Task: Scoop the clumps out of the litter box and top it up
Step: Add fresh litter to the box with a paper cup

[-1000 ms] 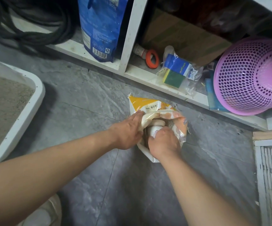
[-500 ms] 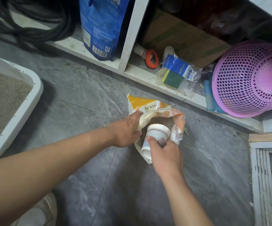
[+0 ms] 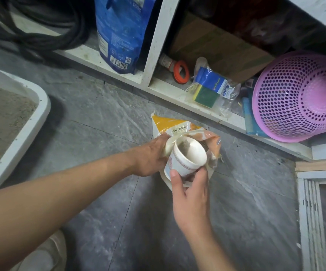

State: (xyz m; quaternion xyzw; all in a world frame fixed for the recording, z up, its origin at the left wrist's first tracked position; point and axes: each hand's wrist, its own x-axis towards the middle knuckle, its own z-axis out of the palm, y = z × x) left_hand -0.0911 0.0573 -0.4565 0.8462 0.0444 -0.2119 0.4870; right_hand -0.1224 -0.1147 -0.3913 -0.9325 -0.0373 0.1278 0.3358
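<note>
Litter box (image 3: 41, 112) sits left; left hand (image 3: 150, 155) grips bag (image 3: 170, 128), right hand (image 3: 189, 194) grasps cup (image 3: 185, 159).

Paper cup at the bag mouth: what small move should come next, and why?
Probably carry the paper cup left to the litter box and tip it in. The right hand holds it clear of the litter bag, some litter inside; the left hand grips the bag's mouth.

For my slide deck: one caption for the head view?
Right hand lifts a paper cup from the litter bag held by the left hand.
</note>
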